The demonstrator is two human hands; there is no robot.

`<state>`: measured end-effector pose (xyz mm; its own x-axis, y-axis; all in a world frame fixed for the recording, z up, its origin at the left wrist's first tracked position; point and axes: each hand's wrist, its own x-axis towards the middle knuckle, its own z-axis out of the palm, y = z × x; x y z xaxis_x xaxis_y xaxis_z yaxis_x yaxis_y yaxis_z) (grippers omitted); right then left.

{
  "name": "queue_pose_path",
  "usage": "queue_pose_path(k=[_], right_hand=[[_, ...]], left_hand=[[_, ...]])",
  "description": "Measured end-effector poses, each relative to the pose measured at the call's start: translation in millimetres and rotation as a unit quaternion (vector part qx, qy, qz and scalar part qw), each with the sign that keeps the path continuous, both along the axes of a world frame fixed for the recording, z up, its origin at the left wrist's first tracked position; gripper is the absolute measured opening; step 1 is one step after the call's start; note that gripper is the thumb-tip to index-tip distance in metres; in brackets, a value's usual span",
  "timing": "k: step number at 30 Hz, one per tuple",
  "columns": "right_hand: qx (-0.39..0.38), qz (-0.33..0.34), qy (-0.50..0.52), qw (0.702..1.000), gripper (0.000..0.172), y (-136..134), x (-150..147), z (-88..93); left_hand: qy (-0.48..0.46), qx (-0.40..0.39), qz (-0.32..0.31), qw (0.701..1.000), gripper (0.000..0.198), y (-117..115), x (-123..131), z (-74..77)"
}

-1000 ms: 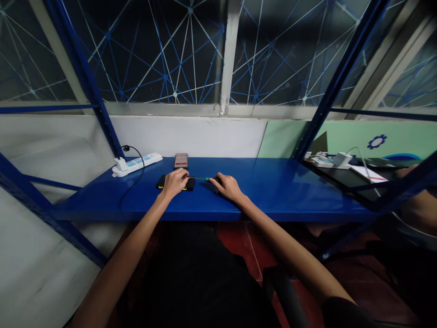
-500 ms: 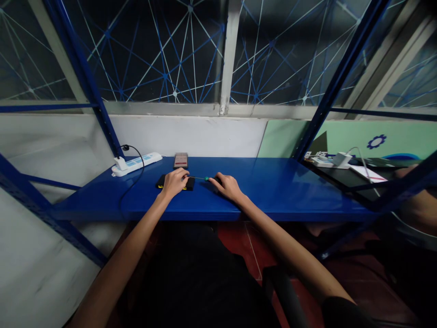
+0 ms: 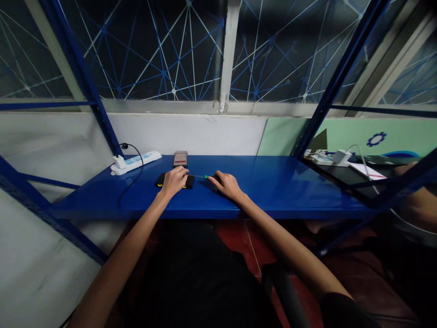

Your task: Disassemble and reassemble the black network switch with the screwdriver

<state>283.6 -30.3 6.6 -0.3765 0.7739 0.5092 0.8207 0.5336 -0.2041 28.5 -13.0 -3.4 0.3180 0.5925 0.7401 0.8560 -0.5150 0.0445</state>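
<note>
A screwdriver with a green part near its handle lies almost level above the blue table, its thin shaft pointing left. My right hand is closed round its handle, most of which the fingers hide. My left hand rests over a flat black box with yellow along its front edge, possibly a router. The left fingers are drawn together at the far end of the shaft; what they pinch is too small to make out. Just behind the box sits a small clear-lidded case.
A white power strip with a black cable lies at the table's left back. Blue shelf posts frame both sides. On the right are a white charger, papers and another person's arm.
The view has shifted very slightly. Both hands, the screwdriver and the black box keep nearly the same places.
</note>
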Motion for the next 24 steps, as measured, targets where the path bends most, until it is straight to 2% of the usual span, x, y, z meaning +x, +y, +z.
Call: queue_pose_path(k=[14, 24], right_hand=[[0.009, -0.002, -0.006, 1.000, 0.041, -0.1, -1.4, -1.0], [0.008, -0.005, -0.004, 1.000, 0.041, -1.7, -2.1, -1.2]], left_hand=[[0.010, 0.017, 0.003, 1.000, 0.019, -0.2, 0.9, -0.1], [-0.006, -0.010, 0.007, 1.000, 0.022, 0.5, -0.5, 0.4]])
